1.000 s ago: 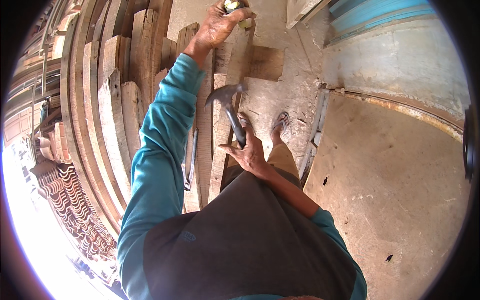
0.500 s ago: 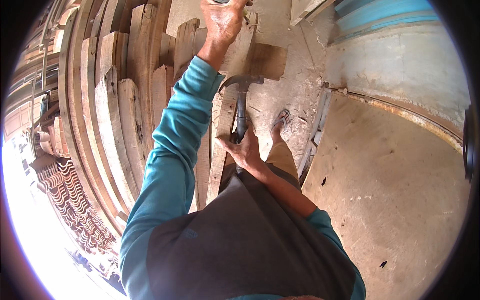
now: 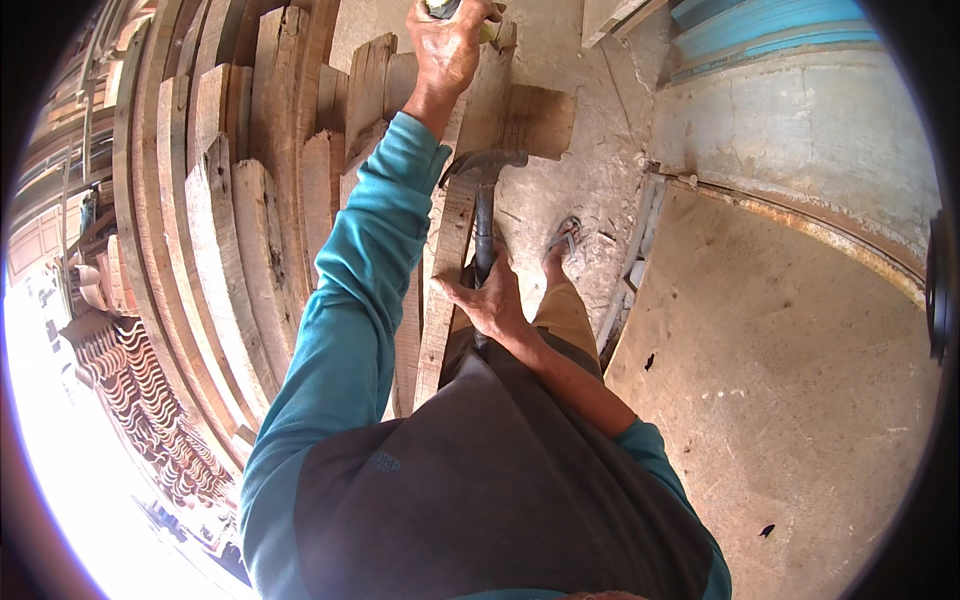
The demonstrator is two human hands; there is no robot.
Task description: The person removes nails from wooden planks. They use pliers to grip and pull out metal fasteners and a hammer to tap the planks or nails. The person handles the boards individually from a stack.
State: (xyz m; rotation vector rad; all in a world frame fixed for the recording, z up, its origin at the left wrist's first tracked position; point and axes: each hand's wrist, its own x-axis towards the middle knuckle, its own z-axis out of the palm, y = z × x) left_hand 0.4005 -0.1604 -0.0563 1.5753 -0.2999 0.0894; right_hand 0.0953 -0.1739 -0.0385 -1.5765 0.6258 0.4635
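Observation:
At the top edge, my left hand is closed around a small, rounded, dark and pale object that looks like a tape measure. A yellow-green bit shows by its fingers; the rest is hidden by the hand and the picture's edge. Below it a long wooden plank runs toward my body. My right hand grips the dark handle of a claw hammer, head pointing away from me. That hand's thumb reaches over the plank. A short brown board lies crosswise beside the plank's far part.
Several long timbers lie side by side at the left, with stacked roof tiles beyond them. A sandalled foot stands on the concrete floor. At the right are a large tan panel and a pale wall.
My left hand has shifted slightly right and turned a little, so more of the object in it shows. The right hand and hammer have hardly moved.

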